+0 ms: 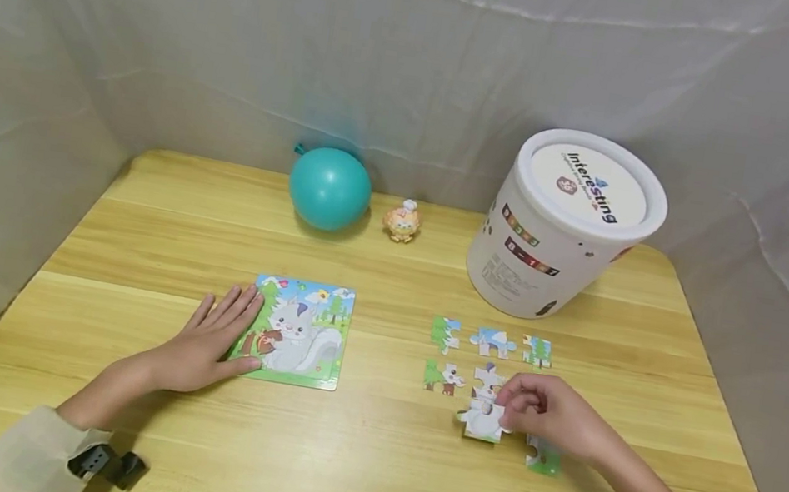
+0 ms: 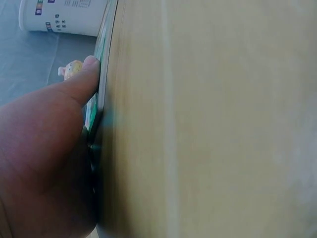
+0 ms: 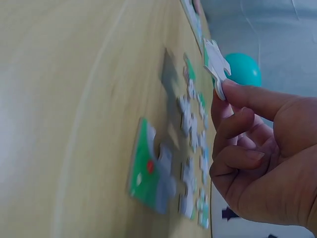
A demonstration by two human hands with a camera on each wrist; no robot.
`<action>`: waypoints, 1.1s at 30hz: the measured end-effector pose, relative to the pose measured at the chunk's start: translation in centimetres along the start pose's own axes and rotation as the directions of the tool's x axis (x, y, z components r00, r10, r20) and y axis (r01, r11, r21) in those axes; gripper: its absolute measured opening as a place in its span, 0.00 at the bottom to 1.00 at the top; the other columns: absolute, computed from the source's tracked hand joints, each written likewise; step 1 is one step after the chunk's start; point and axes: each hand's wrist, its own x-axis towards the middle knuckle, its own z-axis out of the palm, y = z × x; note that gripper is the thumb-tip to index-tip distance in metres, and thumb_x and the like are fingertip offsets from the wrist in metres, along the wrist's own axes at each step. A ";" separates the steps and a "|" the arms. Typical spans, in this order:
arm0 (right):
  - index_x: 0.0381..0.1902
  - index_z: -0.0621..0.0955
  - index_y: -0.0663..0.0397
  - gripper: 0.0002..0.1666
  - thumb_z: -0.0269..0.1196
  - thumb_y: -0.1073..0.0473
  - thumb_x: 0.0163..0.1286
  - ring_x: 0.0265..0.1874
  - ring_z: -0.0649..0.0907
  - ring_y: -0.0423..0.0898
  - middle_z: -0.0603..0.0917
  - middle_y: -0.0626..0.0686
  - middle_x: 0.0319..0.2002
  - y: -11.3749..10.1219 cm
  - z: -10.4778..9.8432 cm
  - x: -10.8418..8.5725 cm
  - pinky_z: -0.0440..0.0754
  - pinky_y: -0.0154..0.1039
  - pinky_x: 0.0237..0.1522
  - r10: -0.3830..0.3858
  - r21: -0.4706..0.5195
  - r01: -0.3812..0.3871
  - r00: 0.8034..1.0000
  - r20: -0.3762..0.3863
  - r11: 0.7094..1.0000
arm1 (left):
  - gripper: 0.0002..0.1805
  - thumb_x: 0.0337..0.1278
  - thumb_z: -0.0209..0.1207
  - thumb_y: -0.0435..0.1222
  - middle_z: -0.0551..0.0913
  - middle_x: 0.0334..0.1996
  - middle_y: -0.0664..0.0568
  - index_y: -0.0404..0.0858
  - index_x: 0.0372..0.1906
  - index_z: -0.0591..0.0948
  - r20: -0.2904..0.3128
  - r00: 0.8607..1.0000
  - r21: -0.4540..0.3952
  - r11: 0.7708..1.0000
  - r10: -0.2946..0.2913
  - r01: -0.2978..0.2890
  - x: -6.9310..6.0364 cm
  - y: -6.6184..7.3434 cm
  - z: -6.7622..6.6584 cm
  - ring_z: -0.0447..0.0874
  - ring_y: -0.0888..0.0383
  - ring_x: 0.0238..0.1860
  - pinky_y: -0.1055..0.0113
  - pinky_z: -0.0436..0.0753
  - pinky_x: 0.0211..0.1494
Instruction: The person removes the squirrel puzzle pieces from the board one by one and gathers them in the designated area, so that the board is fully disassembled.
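My left hand (image 1: 204,347) lies spread at the left edge of a square squirrel picture board (image 1: 305,343), its fingers straight and the thumb on the lower edge. In the left wrist view the thumb (image 2: 84,82) touches the board's rim. Between thumb and forefinger my right hand (image 1: 563,417) pinches a grey and white jigsaw piece (image 1: 483,424). The right wrist view shows this piece raised off the table. Around it lie loose pieces: a tree piece (image 1: 444,335), a sky piece (image 1: 492,344), a green corner piece (image 1: 543,458) and several others, some partly hidden by the hand.
A teal balloon (image 1: 330,189) and a small chick figurine (image 1: 403,221) stand at the back of the wooden table (image 1: 184,452). Behind the loose pieces rises a large white lidded tub (image 1: 554,243). Pale cloth (image 1: 421,56) hangs along the back and sides.
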 end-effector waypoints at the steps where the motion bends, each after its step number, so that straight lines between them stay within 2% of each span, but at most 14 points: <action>1: 0.42 0.82 0.63 0.09 0.69 0.65 0.67 0.27 0.78 0.42 0.82 0.54 0.30 0.2 -0.1 -0.2 0.78 0.33 0.31 0.008 -0.004 -0.008 1.000 0.003 1.000 | 0.50 0.74 0.55 0.54 0.36 0.82 0.36 0.35 0.82 0.41 0.004 1.000 0.002 1.000 -0.005 0.005 0.0 0.0 0.0 0.26 0.38 0.81 0.51 0.18 0.76; 10: 0.43 0.83 0.60 0.08 0.68 0.66 0.66 0.26 0.78 0.41 0.83 0.53 0.30 1.5 0.3 -1.1 0.77 0.32 0.28 0.039 -0.044 -0.039 0.999 0.000 0.998 | 0.50 0.74 0.54 0.54 0.35 0.82 0.36 0.34 0.82 0.41 0.011 1.000 0.004 1.000 -0.010 0.010 0.1 -0.1 0.0 0.26 0.37 0.80 0.51 0.18 0.76; 15: 0.41 0.82 0.56 0.07 0.69 0.67 0.66 0.25 0.76 0.40 0.83 0.48 0.29 1.9 0.9 -1.2 0.73 0.32 0.28 0.027 -0.118 -0.031 0.999 -0.031 0.992 | 0.51 0.73 0.55 0.56 0.35 0.82 0.39 0.36 0.83 0.41 0.011 0.999 0.021 0.999 -0.031 0.031 0.1 -0.3 0.2 0.26 0.40 0.81 0.52 0.19 0.76; 19: 0.40 0.82 0.53 0.07 0.70 0.65 0.66 0.25 0.73 0.40 0.83 0.46 0.28 1.9 1.1 -1.1 0.70 0.32 0.28 0.016 -0.157 -0.024 0.998 -0.055 0.987 | 0.51 0.73 0.55 0.55 0.36 0.82 0.38 0.35 0.82 0.41 0.005 1.000 0.020 1.000 -0.020 0.020 0.1 -0.4 0.2 0.27 0.38 0.81 0.51 0.19 0.76; 22: 0.39 0.82 0.53 0.07 0.71 0.64 0.66 0.25 0.72 0.39 0.82 0.46 0.28 1.8 1.1 -1.1 0.69 0.32 0.27 0.011 -0.167 -0.022 0.998 -0.065 0.986 | 0.51 0.73 0.56 0.53 0.36 0.81 0.35 0.33 0.82 0.42 0.021 1.000 0.001 1.000 -0.022 0.022 0.2 0.0 -0.1 0.27 0.36 0.80 0.46 0.20 0.76; 26: 0.39 0.83 0.54 0.07 0.71 0.64 0.66 0.24 0.72 0.39 0.80 0.47 0.28 1.8 1.1 -1.0 0.71 0.32 0.26 0.005 -0.174 -0.018 0.997 -0.074 0.985 | 0.51 0.73 0.56 0.53 0.36 0.81 0.34 0.31 0.82 0.42 0.063 0.996 -0.007 0.998 -0.057 0.058 0.3 0.8 -0.7 0.27 0.34 0.80 0.42 0.23 0.76; 33: 0.39 0.83 0.53 0.06 0.70 0.65 0.66 0.25 0.73 0.40 0.79 0.47 0.29 1.2 1.0 -0.7 0.73 0.32 0.26 -0.026 -0.212 -0.001 0.992 -0.122 0.977 | 0.51 0.74 0.56 0.52 0.34 0.81 0.35 0.31 0.82 0.41 0.096 0.992 0.006 0.997 -0.077 0.077 0.3 0.9 -1.0 0.26 0.35 0.80 0.41 0.23 0.76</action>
